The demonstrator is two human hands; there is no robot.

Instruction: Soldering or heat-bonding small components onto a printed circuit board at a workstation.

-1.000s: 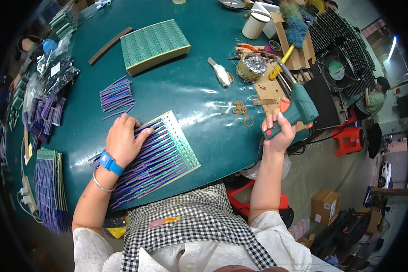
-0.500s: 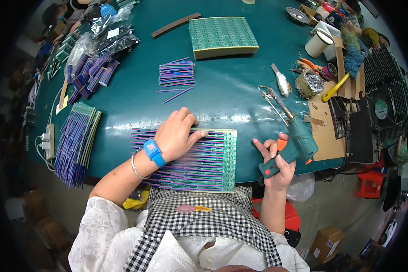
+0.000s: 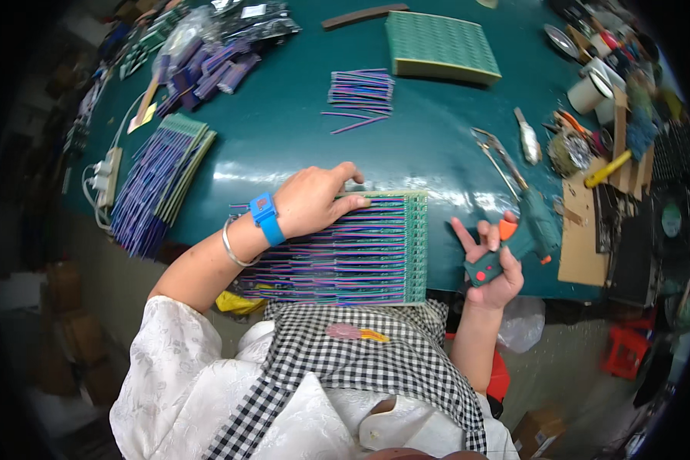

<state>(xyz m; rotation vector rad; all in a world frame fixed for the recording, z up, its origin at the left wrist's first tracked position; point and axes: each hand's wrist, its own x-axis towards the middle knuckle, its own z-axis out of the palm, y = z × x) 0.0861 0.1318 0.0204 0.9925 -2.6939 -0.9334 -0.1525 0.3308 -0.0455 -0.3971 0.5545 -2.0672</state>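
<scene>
Left hand, thumb and forefinger spread, rests on the circuit board at the bench's near edge, wires running left-right. Right hand, well apart, grips the soldering gun, barrel pointing away and leftward.

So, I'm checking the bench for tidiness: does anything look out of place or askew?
Slightly: one purple strip slants on the near side of the small strip pile, whose strips lie roughly parallel.
</scene>
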